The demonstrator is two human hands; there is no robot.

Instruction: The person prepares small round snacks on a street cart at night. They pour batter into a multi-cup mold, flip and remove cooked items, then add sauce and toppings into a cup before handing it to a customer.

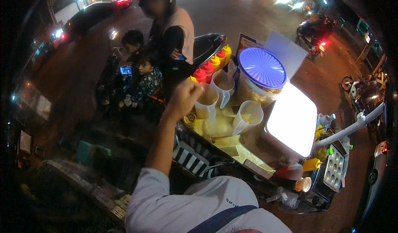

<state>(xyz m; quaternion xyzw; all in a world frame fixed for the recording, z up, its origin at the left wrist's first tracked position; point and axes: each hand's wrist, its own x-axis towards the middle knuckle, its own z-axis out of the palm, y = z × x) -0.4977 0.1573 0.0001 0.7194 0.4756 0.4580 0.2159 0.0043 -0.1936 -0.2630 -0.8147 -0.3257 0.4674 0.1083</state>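
My left hand (184, 98) is raised over the left edge of a lit cart, its fingers curled closed; whatever they hold, if anything, is hidden. Right beside it stands a clear plastic measuring jug (207, 101), with a second jug (224, 80) just behind and a third jug (250, 113) to the right. Beyond the hand runs a row of squeeze bottles, among them a red bottle (200, 75) and a yellow bottle (215, 61). A small open container (189, 119) sits just under my wrist. My right hand is out of view.
A large clear tub with a purple lid (263, 68) stands behind the jugs, next to a bright white panel (292, 119). At the right are a hollowed moulded pan (334, 169) and another yellow bottle (311, 164). A helmeted person (178, 30) and two smaller people wait beyond the cart.
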